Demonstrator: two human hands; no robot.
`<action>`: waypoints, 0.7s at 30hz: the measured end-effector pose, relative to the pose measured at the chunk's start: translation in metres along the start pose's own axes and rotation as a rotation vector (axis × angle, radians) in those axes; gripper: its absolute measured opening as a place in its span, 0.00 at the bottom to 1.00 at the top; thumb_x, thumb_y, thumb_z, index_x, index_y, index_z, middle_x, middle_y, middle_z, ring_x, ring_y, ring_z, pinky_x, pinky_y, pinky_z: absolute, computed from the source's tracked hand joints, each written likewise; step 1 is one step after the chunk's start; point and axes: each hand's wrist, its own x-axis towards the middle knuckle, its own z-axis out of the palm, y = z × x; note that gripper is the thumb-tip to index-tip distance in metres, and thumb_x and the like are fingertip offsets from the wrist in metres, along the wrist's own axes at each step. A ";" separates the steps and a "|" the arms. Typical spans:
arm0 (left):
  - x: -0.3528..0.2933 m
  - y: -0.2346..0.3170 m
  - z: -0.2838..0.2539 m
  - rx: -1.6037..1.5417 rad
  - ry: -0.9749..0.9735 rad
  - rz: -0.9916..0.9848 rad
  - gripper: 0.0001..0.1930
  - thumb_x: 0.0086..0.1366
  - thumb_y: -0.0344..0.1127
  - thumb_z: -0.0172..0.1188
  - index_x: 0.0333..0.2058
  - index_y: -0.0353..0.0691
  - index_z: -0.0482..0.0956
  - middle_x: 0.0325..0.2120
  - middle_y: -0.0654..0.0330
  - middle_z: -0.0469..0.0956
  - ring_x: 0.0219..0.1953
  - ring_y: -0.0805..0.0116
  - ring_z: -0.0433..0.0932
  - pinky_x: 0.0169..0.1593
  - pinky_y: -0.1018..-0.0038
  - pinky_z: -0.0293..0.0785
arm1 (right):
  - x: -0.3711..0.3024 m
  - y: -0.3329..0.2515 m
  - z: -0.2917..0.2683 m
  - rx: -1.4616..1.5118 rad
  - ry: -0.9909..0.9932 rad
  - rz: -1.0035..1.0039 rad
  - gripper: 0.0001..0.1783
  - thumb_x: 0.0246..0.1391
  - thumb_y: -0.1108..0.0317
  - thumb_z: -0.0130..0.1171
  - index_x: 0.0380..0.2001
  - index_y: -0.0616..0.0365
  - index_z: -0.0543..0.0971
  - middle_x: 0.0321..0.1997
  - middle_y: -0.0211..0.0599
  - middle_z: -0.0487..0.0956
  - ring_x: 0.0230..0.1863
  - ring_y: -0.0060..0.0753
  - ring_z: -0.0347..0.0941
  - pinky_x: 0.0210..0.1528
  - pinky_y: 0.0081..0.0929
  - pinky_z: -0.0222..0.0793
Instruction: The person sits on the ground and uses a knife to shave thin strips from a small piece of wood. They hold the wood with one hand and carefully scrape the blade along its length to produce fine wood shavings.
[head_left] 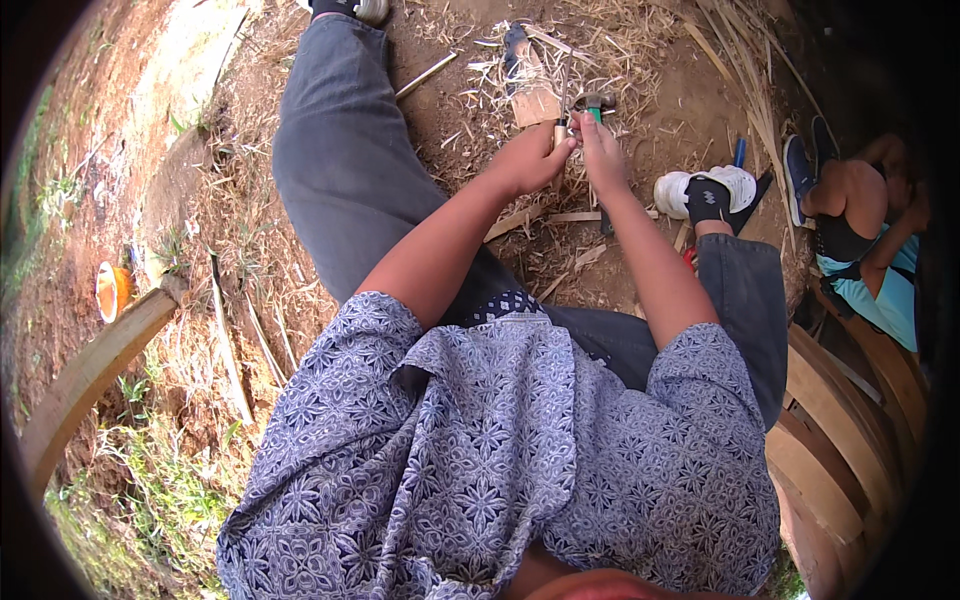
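Note:
My left hand point(530, 160) is closed around the pale handle of a chisel-like tool point(560, 132), its thin metal blade pointing away from me. Close beside it, my right hand point(602, 158) grips a hammer point(595, 102) high up, just below the head. The hammer's neck is green, and its dark handle end shows under my wrist. Just beyond both hands a flat wooden board point(534, 105) lies on the ground, its far part dark. The blade's tip is too small to make out.
Wood shavings point(640, 50) and strips cover the dirt around the board. A blue cylindrical object point(739, 152) is near my right shoe point(685, 190). Another person point(865, 215) sits at the right. Curved timbers point(830, 440) are at lower right, an orange bowl-shaped object point(113, 291) at left.

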 end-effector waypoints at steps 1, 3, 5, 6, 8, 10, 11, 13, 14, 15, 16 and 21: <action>0.000 -0.001 -0.005 0.099 -0.025 0.063 0.27 0.72 0.56 0.54 0.52 0.35 0.75 0.42 0.41 0.81 0.46 0.42 0.82 0.50 0.55 0.77 | 0.002 -0.024 0.000 0.171 -0.181 0.125 0.24 0.72 0.48 0.52 0.50 0.58 0.84 0.39 0.38 0.82 0.39 0.30 0.76 0.51 0.29 0.70; 0.000 -0.010 -0.017 0.296 -0.073 0.174 0.27 0.71 0.55 0.56 0.55 0.36 0.76 0.43 0.42 0.81 0.44 0.44 0.82 0.49 0.56 0.77 | -0.002 -0.054 0.000 -0.022 -0.245 0.208 0.25 0.72 0.49 0.53 0.46 0.62 0.83 0.35 0.34 0.81 0.34 0.23 0.76 0.42 0.26 0.72; 0.012 -0.002 -0.044 0.317 -0.086 0.203 0.29 0.68 0.55 0.61 0.58 0.39 0.76 0.44 0.44 0.81 0.45 0.45 0.82 0.51 0.57 0.78 | 0.004 -0.040 0.002 0.009 -0.187 0.337 0.24 0.74 0.49 0.49 0.47 0.59 0.83 0.42 0.35 0.83 0.37 0.24 0.77 0.45 0.26 0.73; 0.024 0.004 -0.058 0.356 -0.062 0.179 0.29 0.67 0.54 0.62 0.59 0.39 0.76 0.44 0.45 0.81 0.46 0.45 0.82 0.51 0.57 0.78 | 0.004 -0.028 0.006 0.413 -0.112 0.343 0.23 0.75 0.51 0.47 0.50 0.60 0.80 0.44 0.39 0.83 0.36 0.27 0.80 0.43 0.29 0.77; 0.038 -0.018 -0.085 0.489 0.181 0.102 0.29 0.66 0.53 0.64 0.57 0.39 0.77 0.44 0.46 0.81 0.48 0.46 0.82 0.52 0.57 0.78 | 0.002 -0.033 0.004 0.412 -0.131 0.456 0.23 0.76 0.53 0.46 0.54 0.61 0.78 0.44 0.40 0.83 0.35 0.29 0.81 0.40 0.31 0.80; 0.059 -0.051 -0.107 0.704 0.445 -0.035 0.26 0.64 0.52 0.66 0.52 0.39 0.79 0.45 0.48 0.81 0.52 0.48 0.80 0.53 0.54 0.79 | 0.002 -0.026 -0.005 0.404 -0.138 0.501 0.23 0.76 0.54 0.44 0.57 0.62 0.75 0.41 0.38 0.81 0.31 0.28 0.80 0.35 0.32 0.81; 0.063 -0.063 -0.119 0.828 0.500 -0.149 0.24 0.64 0.52 0.66 0.49 0.39 0.81 0.47 0.48 0.81 0.54 0.48 0.79 0.54 0.52 0.79 | -0.001 -0.022 -0.007 0.415 -0.132 0.520 0.23 0.76 0.54 0.44 0.56 0.62 0.75 0.40 0.37 0.80 0.31 0.28 0.80 0.35 0.31 0.81; 0.062 -0.091 -0.136 0.928 0.447 -0.202 0.18 0.64 0.49 0.65 0.44 0.42 0.82 0.48 0.51 0.81 0.57 0.50 0.77 0.54 0.50 0.78 | -0.004 -0.021 -0.010 0.445 -0.122 0.539 0.22 0.76 0.54 0.45 0.56 0.62 0.75 0.38 0.35 0.79 0.30 0.27 0.79 0.35 0.30 0.81; 0.060 -0.100 -0.139 0.953 0.414 -0.210 0.16 0.65 0.47 0.65 0.44 0.43 0.82 0.48 0.52 0.81 0.56 0.51 0.78 0.53 0.50 0.78 | -0.006 -0.022 -0.010 0.453 -0.117 0.530 0.22 0.76 0.53 0.45 0.54 0.62 0.76 0.36 0.35 0.78 0.30 0.26 0.78 0.35 0.28 0.80; 0.057 -0.109 -0.141 0.978 0.380 -0.220 0.14 0.65 0.45 0.64 0.44 0.44 0.82 0.48 0.53 0.81 0.56 0.51 0.78 0.53 0.51 0.78 | -0.005 -0.024 -0.010 0.438 -0.110 0.521 0.22 0.76 0.53 0.46 0.54 0.62 0.76 0.36 0.35 0.78 0.30 0.26 0.78 0.35 0.28 0.80; 0.056 -0.109 -0.140 1.003 0.340 -0.223 0.12 0.65 0.43 0.63 0.44 0.45 0.82 0.48 0.54 0.82 0.55 0.52 0.78 0.52 0.51 0.78 | -0.005 -0.027 -0.011 0.423 -0.095 0.517 0.22 0.76 0.53 0.46 0.53 0.62 0.76 0.36 0.35 0.78 0.30 0.26 0.78 0.35 0.28 0.80; 0.062 -0.096 -0.136 1.029 0.286 -0.123 0.10 0.65 0.34 0.58 0.44 0.47 0.82 0.48 0.56 0.82 0.54 0.53 0.78 0.51 0.54 0.77 | 0.001 -0.045 -0.017 0.483 -0.040 0.489 0.22 0.76 0.55 0.46 0.53 0.63 0.77 0.36 0.35 0.78 0.32 0.26 0.78 0.37 0.28 0.80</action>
